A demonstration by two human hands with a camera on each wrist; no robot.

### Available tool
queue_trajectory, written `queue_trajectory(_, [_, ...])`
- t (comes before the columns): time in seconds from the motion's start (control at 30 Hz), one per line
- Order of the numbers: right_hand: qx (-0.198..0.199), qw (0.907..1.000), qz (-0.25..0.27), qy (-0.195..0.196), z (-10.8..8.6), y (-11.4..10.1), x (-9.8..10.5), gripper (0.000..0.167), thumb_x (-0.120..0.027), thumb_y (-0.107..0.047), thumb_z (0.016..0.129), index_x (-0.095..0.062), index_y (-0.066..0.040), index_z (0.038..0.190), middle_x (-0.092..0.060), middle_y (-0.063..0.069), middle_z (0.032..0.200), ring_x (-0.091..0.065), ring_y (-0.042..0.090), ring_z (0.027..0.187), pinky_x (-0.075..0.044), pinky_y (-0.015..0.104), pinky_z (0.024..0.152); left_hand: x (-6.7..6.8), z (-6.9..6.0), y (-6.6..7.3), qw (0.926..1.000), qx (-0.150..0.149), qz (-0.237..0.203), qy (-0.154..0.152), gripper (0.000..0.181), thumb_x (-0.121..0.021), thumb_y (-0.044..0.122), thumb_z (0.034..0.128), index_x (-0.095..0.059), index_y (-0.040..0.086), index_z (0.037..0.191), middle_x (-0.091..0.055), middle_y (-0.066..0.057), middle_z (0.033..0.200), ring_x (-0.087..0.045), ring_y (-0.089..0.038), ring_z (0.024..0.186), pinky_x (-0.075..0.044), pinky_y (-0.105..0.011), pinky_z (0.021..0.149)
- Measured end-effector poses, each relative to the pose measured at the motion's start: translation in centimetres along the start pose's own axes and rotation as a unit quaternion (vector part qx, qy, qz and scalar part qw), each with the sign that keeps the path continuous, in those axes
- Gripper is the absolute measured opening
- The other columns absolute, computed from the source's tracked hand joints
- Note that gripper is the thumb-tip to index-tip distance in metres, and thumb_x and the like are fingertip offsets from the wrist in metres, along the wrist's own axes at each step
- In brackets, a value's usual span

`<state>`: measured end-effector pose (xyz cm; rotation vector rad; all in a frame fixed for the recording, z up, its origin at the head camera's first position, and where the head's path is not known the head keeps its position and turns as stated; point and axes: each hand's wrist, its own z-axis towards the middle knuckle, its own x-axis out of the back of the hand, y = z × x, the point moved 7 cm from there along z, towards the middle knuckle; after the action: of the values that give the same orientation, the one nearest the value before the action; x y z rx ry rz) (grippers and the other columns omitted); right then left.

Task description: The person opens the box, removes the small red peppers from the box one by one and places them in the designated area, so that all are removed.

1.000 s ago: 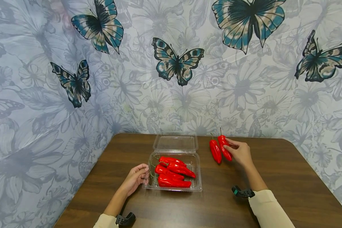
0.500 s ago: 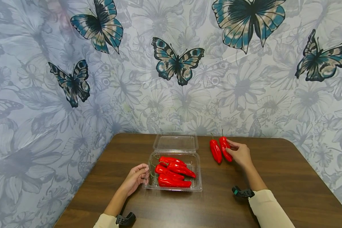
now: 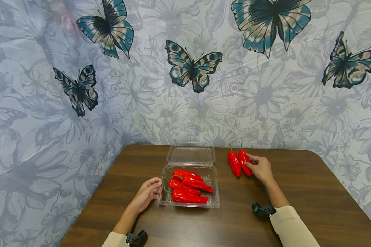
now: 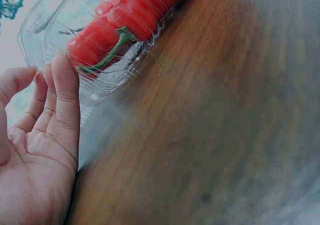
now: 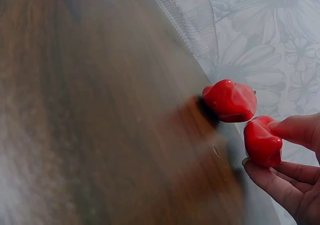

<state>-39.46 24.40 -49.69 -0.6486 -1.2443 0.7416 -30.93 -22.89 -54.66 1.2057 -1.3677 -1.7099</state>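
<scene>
Glossy red tapered pepper, pinched between the right hand's thumb and fingers, has dipped slightly, evening it with the matching red pepper just left; farther left, left hand touches clear plastic hinged box; whether it pinches is unclear

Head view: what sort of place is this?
Likely an indoor tabletop filming setup, though it could be an ordinary room: a wood-look table stands before a butterfly-and-flower-print wall covering, and a black device is worn on each wrist.
</scene>
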Motion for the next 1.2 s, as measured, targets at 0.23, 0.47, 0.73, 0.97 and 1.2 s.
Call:
queue_trajectory(0.23, [-0.003, 1.0, -0.001, -0.003, 0.0, 0.23, -0.04, 0.045, -0.073, -0.014, 0.094, -0.062, -0.001, 0.136, -0.066, 0.028, 0.122, -0.066, 0.042, 0.109, -0.053, 0.018, 0.067, -0.16, 0.13, -0.05, 1.0, 0.004, -0.004, 0.005, 0.012, -0.047, 0.009, 0.1072, -0.058, 0.007, 0.106, -0.062, -0.001, 0.079, -0.065, -0.014, 0.064, -0.057, -0.025, 0.058])
queue_trajectory(0.47, [-0.004, 0.9999, -0.014, 0.001, 0.09, 0.34, -0.08, 0.043, -0.073, -0.017, 0.094, -0.064, -0.001, 0.133, -0.067, 0.028, 0.122, -0.066, 0.043, 0.109, -0.058, 0.047, 0.084, -0.28, 0.22, 0.06, 0.9999, 0.002, -0.009, 0.005, 0.013, -0.046, 0.008, 0.1071, -0.059, 0.01, 0.104, -0.062, -0.001, 0.078, -0.065, -0.013, 0.063, -0.057, -0.025, 0.058])
queue_trajectory(0.73, [-0.003, 0.9998, -0.018, 0.003, 0.25, 0.25, 0.02, 0.043, -0.074, -0.018, 0.093, -0.065, 0.0, 0.131, -0.069, 0.026, 0.119, -0.066, 0.042, 0.108, -0.058, 0.034, 0.077, -0.27, 0.28, 0.09, 0.9999, 0.004, -0.005, 0.011, 0.013, -0.046, 0.008, 0.1072, -0.059, 0.01, 0.104, -0.062, -0.001, 0.078, -0.065, -0.013, 0.063, -0.057, -0.025, 0.057])
queue_trajectory(0.97, [-0.006, 1.0, -0.001, -0.001, 0.28, 0.38, -0.07, 0.044, -0.074, -0.017, 0.093, -0.065, 0.001, 0.132, -0.068, 0.027, 0.119, -0.067, 0.042, 0.106, -0.054, 0.02, 0.058, -0.3, 0.18, 0.01, 0.9999, 0.005, -0.004, 0.011, 0.013, -0.045, 0.009, 0.1077, -0.058, 0.009, 0.104, -0.062, -0.001, 0.079, -0.065, -0.013, 0.063, -0.057, -0.025, 0.058])
queue_trajectory(1.2, [-0.009, 0.9993, 0.035, 0.002, 0.54, 0.72, -0.1, 0.042, -0.075, -0.015, 0.093, -0.066, 0.003, 0.13, -0.068, 0.029, 0.119, -0.073, 0.03, 0.087, -0.059, 0.027, 0.055, -0.29, 0.16, 0.06, 0.9999, 0.005, -0.003, 0.013, 0.012, -0.047, 0.01, 0.1074, -0.058, 0.009, 0.104, -0.062, -0.001, 0.078, -0.065, -0.013, 0.063, -0.057, -0.025, 0.057])
